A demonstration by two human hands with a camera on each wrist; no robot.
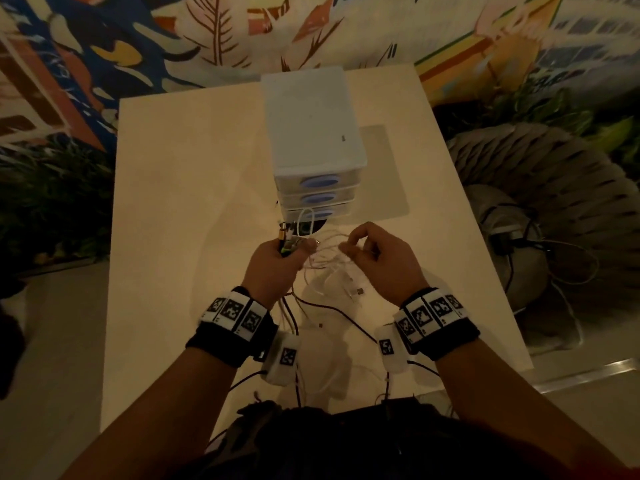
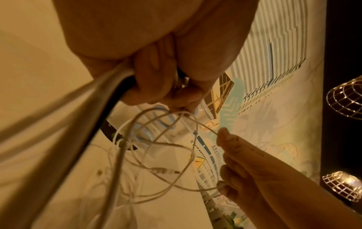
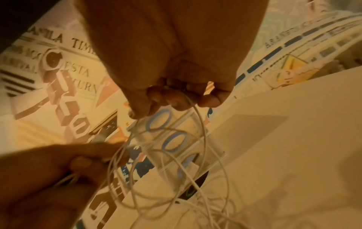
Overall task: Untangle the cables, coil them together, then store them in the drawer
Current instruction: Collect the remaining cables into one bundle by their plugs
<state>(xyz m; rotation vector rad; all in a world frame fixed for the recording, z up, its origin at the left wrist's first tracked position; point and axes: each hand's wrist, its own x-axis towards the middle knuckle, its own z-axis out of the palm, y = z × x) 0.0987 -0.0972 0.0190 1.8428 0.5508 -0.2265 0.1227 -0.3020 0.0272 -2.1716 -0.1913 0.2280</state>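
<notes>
While I count: two hands, one drawer unit [image 1: 313,133] with three oval-handled drawers.
Left hand [image 1: 273,263]: fist closed round a bundle of cables [image 1: 289,242], white and black.
Right hand [image 1: 379,258]: fingertips pinching one thin white cable [image 3: 197,117].
Wrist views only: loops hanging tangled over the table [image 1: 173,202].

The cables [image 1: 325,258] tangle between the hands, so single strands cannot be followed. The left hand [image 1: 277,261] hides the plug ends it grips. Cable ends towards 6 o'clock vanish behind the wristbands [image 1: 235,317]. The drawer unit [image 3: 176,139] is half hidden by blurred loops.
</notes>
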